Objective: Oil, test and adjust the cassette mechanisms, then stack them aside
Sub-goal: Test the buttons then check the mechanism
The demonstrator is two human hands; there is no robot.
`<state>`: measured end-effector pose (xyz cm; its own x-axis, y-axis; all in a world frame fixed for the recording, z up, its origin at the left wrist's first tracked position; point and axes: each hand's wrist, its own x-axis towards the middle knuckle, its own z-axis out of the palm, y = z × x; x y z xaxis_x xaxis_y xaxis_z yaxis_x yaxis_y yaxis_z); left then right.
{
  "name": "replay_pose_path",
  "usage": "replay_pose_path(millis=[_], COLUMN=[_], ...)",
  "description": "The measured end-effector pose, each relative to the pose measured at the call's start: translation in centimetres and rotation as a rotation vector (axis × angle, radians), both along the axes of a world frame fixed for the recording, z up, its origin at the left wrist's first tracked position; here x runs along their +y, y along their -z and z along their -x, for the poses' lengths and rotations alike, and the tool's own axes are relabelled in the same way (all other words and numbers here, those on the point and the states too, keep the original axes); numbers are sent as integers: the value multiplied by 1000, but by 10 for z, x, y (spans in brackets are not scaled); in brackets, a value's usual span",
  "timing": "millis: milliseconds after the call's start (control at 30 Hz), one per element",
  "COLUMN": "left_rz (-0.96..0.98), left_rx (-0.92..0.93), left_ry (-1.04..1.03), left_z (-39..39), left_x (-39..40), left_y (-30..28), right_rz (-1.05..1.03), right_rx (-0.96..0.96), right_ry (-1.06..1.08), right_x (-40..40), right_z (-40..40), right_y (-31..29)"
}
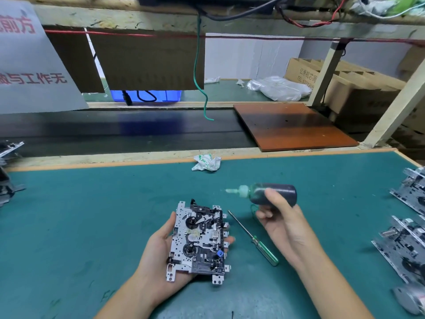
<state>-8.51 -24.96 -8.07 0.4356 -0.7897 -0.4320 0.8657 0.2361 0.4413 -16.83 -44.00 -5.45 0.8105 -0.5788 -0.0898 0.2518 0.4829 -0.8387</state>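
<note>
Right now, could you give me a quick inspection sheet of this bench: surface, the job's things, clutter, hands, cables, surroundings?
Surface: green mat, worn, wood-edged.
Job's things: cassette mechanism lying face up in the left hand; oil bottle held sideways, nozzle pointing left; green-handled screwdriver lying on the mat; more mechanisms at the right edge.
Clutter: crumpled wrapper at the mat's far edge.
Hands: left cradles the mechanism; right hand grips the bottle.
Cables: green wire hanging from the shelf; red and black wires overhead.
Surroundings: brown board, cardboard boxes, plastic bag.
</note>
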Motion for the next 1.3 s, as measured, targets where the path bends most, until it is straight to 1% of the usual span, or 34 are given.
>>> replay_pose_path(millis=[33, 100, 167, 233, 300, 367, 467, 567, 933, 1300], left_rz=[-1, -8, -18, -19, -14, -16, -21, -17, -19, -18], left_rx=[1, -8, 2, 14, 22, 21, 23, 34, 40, 25], left_ry=[-4, -6, -10, -12, -14, -21, -27, -34, -34, -13], left_z=[0, 1, 0, 1, 1, 1, 3, 3, 3, 3], left_x=[0, 0, -1, -1, -1, -1, -1, -2, -2, 0], left_y=[0, -1, -1, -2, -3, -4, -6, -7, -7, -7], right_rz=[-84, -109, -35, 101, 224, 275, 268, 304, 352, 311], right_rx=[-20, -7, 49, 105, 104, 80, 86, 105, 79, 51], right_ry=[8, 21, 36, 64, 103, 135, 163, 152, 156, 150], right_x=[3, 9, 14, 18, 21, 21, 19, 20, 19, 21], right_z=[-1, -3, -3, -4, -4, -5, -4, -4, -4, -5], right_y=[0, 1, 3, 5, 7, 9, 9, 10, 10, 10])
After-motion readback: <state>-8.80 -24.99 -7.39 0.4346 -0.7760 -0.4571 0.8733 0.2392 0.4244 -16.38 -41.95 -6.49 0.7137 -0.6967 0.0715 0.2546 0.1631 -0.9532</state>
